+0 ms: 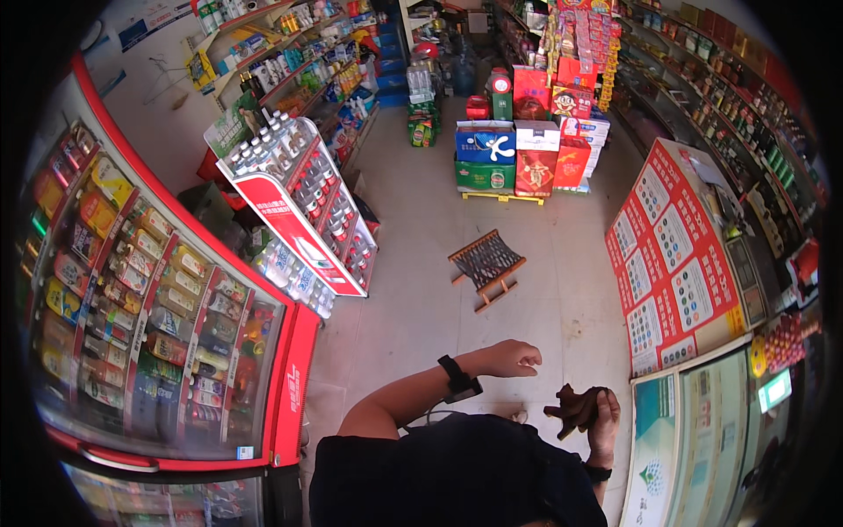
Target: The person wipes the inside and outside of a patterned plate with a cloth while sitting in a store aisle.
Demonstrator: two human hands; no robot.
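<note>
The right hand (604,420) clutches a crumpled dark-brown leather-like wallet (575,407), jutting toward nine o'clock, where the loosely curled, empty left hand (512,357) hovers near.

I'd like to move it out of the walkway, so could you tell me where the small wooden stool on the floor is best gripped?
Grip the wooden stool by one of its long wooden side rails, coming down from above on the near side. It seems to sit upright and alone on the bare floor; the rails are the firm frame edges, while the dark woven seat between them would likely give under the fingers.
</note>
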